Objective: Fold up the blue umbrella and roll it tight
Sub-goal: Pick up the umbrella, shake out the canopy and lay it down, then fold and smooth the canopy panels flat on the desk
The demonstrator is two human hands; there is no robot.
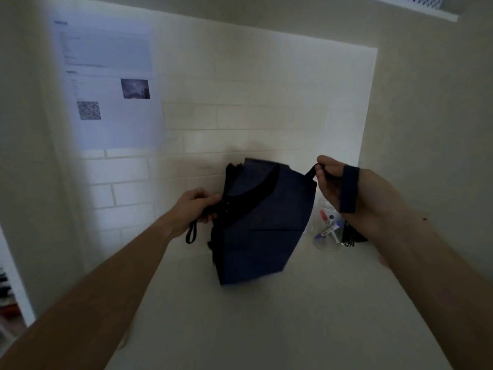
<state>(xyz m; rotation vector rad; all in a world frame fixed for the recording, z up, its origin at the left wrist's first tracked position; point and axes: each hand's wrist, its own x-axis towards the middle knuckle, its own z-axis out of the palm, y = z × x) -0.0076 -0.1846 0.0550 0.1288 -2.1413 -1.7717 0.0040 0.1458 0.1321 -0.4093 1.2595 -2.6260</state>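
Note:
The blue umbrella [261, 225] is collapsed, its dark blue canopy hanging loose and unrolled above the white table [266, 321]. My left hand [196, 209] grips the black handle end on the umbrella's left side, with a black wrist loop [191, 233] dangling below it. My right hand [354, 193] pinches the canopy's upper right corner. The blue closure strap [349, 189] lies draped over that hand's fingers.
A clear cup holding markers [329, 229] stands on the table just right of the umbrella, below my right hand. A dark object [352, 239] lies beside the cup. A white brick wall is close behind, with printed sheets [112, 84] taped at the left.

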